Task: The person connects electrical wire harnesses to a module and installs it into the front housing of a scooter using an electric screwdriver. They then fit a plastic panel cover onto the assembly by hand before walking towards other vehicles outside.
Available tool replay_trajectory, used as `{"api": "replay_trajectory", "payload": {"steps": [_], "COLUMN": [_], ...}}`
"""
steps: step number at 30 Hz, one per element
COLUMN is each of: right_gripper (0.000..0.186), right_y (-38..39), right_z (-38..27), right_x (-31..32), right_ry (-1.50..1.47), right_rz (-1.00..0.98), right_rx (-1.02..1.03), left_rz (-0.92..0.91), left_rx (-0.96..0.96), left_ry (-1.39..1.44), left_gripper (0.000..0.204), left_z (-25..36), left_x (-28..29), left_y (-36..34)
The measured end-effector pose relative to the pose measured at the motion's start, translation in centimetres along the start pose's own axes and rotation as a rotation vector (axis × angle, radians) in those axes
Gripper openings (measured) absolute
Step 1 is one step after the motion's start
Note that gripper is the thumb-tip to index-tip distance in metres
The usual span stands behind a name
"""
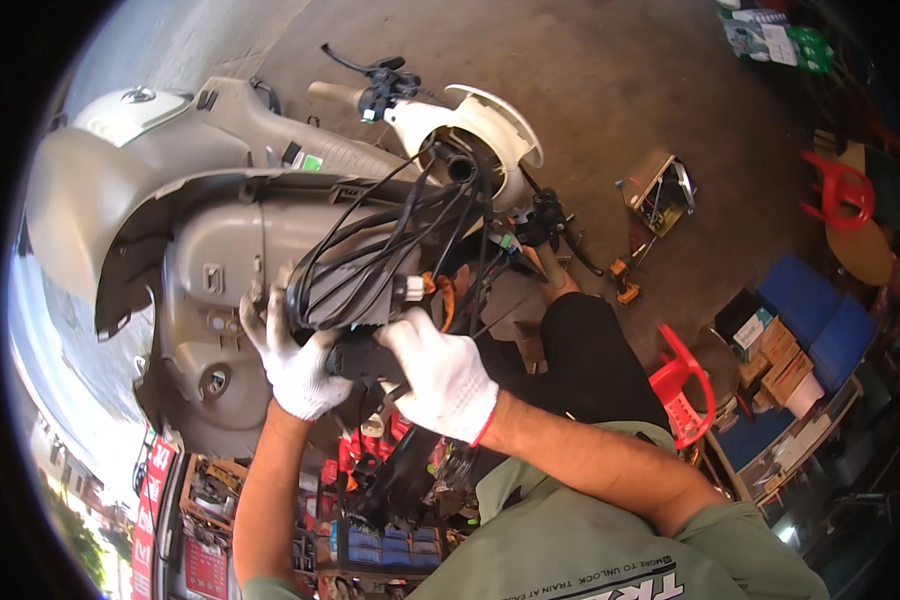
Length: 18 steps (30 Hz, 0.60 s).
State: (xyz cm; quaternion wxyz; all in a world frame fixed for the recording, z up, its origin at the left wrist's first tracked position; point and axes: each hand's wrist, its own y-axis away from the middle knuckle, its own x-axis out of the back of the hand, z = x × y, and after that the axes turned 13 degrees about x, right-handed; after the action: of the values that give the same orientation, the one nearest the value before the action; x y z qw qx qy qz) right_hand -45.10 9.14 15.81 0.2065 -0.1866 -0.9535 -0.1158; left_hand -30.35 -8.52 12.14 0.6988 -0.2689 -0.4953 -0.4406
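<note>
A grey box (348, 302) lies under a loose bundle of black cables (410, 215) inside the beige scooter body. My left hand (300, 365), in a white knit glove, grips the box's left side, fingers up along it and thumb below. Just under the box is a black block-shaped part (363, 361), perhaps a connector. My right hand (442, 380), also gloved, is closed on this block's right end; its fingertips are partly hidden. A white plug (408, 288) and an orange cable (447, 303) sit just above my right hand.
The scooter's handlebar (375, 92) and open round headlight housing (505, 130) stand at the far side. Beige body panels (210, 250) surround the left. Red chairs (682, 390), a table with cartons (780, 360), and a parts tray (395, 545) are around me. An open box-like part (662, 195) lies on the floor.
</note>
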Motion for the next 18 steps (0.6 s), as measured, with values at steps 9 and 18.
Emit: {"api": "replay_trajectory", "payload": {"steps": [9,18], "right_gripper": [0.049,0.051], "right_y": [0.1,0.7], "right_z": [0.9,0.9], "right_x": [0.2,-0.5], "right_ry": [0.014,0.008], "right_rz": [-0.023,-0.040], "right_rx": [0.005,-0.020], "left_rz": [-0.066,-0.102], "left_rx": [0.033,-0.012], "left_ry": [0.043,0.065], "left_gripper": [0.044,0.068], "left_z": [1.0,1.2], "left_x": [0.1,0.5], "left_y": [0.3,0.2]}}
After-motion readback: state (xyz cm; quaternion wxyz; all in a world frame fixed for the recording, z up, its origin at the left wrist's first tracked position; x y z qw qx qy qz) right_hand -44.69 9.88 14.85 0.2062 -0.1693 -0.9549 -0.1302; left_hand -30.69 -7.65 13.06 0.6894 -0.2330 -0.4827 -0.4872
